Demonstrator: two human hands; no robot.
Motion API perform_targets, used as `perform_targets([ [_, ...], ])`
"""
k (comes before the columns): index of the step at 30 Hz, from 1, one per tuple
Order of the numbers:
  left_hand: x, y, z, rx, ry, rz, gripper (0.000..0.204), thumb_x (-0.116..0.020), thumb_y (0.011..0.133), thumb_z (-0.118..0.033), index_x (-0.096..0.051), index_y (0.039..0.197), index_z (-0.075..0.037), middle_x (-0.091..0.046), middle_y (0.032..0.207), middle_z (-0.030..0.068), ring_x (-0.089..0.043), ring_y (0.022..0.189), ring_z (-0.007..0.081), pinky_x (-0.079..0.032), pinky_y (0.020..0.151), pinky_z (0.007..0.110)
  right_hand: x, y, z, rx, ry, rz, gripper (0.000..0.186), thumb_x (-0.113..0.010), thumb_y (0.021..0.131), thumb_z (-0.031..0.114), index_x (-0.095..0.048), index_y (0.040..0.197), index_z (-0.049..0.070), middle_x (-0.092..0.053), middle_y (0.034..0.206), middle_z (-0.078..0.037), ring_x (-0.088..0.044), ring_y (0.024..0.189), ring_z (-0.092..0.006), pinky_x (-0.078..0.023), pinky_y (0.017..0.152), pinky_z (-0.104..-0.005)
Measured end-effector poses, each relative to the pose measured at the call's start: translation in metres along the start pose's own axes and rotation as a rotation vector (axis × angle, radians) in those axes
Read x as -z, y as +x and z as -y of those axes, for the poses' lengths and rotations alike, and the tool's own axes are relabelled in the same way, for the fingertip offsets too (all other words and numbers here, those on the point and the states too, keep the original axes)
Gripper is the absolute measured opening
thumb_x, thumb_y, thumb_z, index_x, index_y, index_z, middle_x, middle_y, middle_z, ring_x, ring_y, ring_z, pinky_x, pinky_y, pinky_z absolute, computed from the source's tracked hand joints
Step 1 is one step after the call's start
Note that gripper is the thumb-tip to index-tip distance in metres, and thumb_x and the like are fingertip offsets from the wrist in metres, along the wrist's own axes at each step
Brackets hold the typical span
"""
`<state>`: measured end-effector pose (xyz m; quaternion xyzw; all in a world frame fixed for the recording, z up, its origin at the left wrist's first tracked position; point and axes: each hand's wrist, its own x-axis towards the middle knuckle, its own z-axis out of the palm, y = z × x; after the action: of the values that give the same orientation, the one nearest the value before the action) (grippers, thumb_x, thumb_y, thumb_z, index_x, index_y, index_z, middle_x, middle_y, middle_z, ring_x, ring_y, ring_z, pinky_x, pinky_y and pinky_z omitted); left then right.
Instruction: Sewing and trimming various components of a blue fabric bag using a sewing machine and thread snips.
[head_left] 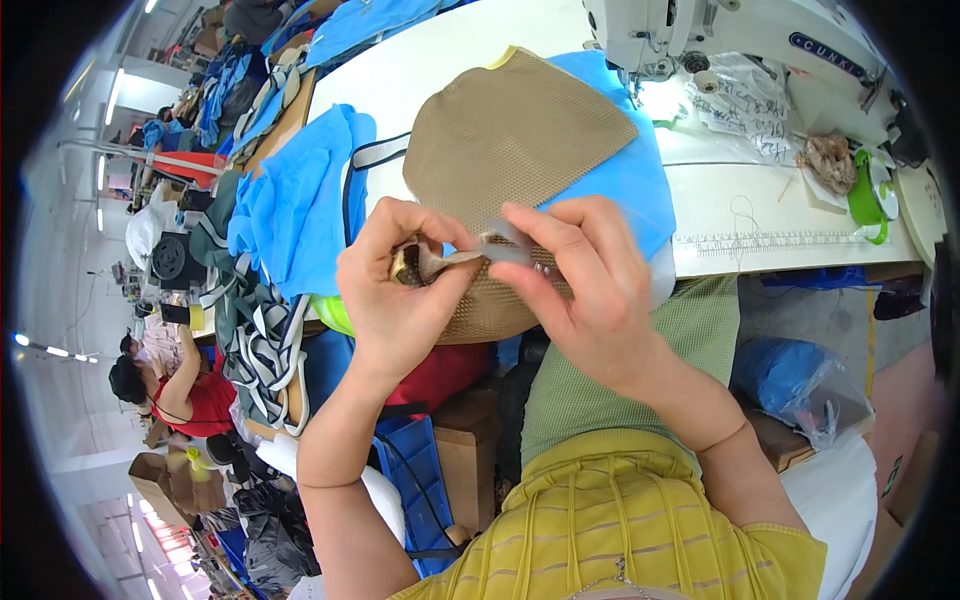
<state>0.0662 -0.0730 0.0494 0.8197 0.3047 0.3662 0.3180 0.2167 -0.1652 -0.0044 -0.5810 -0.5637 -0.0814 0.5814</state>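
Note:
My left hand (400, 285) is closed, thumb and fingers pinching the end of a beige fabric strip (440, 262). Facing it, my right hand (600, 285) has its thumb and forefinger around a pale grey, translucent piece (503, 243), smeared by motion, whose kind I cannot make out. The two pieces meet or overlap between my fingertips. Beneath and beyond both hands lies a brown mesh fabric panel (515, 135) with a bit of yellow edging at its far end. It rests on a blue fabric sheet (625, 190) at the table's near edge.
A white sewing machine (740, 45) stands at the far right, near a crumpled plastic bag (745, 110) and a green tape roll (870, 200). A ruler strip (800, 243) runs along the table. Blue fabric (300, 200) and striped straps (268, 350) pile up left. Another person (185, 390) is further left.

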Motion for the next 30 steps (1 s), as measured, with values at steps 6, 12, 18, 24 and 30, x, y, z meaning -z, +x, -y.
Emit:
perform_targets([
  [6, -0.001, 0.002, 0.01, 0.178, 0.03, 0.128, 0.021, -0.081, 0.075, 0.004, -0.063, 0.083, -0.003, -0.068, 0.079, 0.0011, -0.06, 0.074, 0.0071, -0.047, 0.069, 0.022, 0.038, 0.013, 0.006, 0.041, 0.617, -0.015, 0.046, -0.078, 0.087, 0.025, -0.064, 0.125, 0.002, -0.06, 0.102, -0.005, -0.053, 0.079, -0.0168, -0.044, 0.064, -0.026],
  [12, 0.017, 0.01, 0.021, 0.319, -0.204, 0.19, 0.03, -0.087, 0.072, 0.002, -0.063, 0.088, -0.006, -0.069, 0.084, 0.0016, -0.063, 0.08, 0.0086, -0.051, 0.076, 0.024, 0.033, 0.04, -0.03, -0.47, 0.544, 0.036, 0.04, -0.076, 0.093, 0.024, -0.065, 0.119, -0.004, -0.057, 0.099, -0.005, -0.048, 0.078, -0.0095, -0.041, 0.065, -0.0219],
  [18, 0.02, 0.015, 0.02, 0.432, -0.469, 0.321, 0.031, -0.088, 0.074, -0.001, -0.063, 0.092, -0.005, -0.07, 0.09, 0.0024, -0.064, 0.086, 0.0094, -0.052, 0.082, 0.025, 0.025, 0.048, -0.053, -0.394, 0.661, 0.68, 0.033, -0.078, 0.089, 0.027, -0.073, 0.102, -0.003, -0.066, 0.09, -0.005, -0.059, 0.079, -0.0129, -0.047, 0.069, -0.0272],
  [24, 0.028, 0.02, 0.022, 0.566, -0.476, 0.338, 0.036, -0.088, 0.072, -0.002, -0.061, 0.095, -0.007, -0.067, 0.094, 0.0035, -0.063, 0.088, 0.0109, -0.05, 0.081, 0.026, 0.027, 0.05, -0.053, -0.558, 0.825, 0.764, 0.023, -0.08, 0.086, 0.018, -0.074, 0.096, -0.001, -0.066, 0.082, -0.003, -0.058, 0.076, -0.0096, -0.046, 0.068, -0.0258],
  [30, 0.024, 0.017, 0.021, 0.215, -0.315, 0.276, 0.018, -0.079, 0.073, 0.008, -0.069, 0.08, -0.003, -0.068, 0.091, 0.0031, -0.064, 0.085, 0.0103, -0.05, 0.077, 0.025, 0.031, 0.031, -0.047, -0.397, 0.661, 0.491, 0.017, -0.083, 0.074, 0.0, -0.072, 0.085, 0.002, -0.061, 0.084, 0.001, -0.054, 0.074, -0.0072, -0.041, 0.063, -0.0233],
])
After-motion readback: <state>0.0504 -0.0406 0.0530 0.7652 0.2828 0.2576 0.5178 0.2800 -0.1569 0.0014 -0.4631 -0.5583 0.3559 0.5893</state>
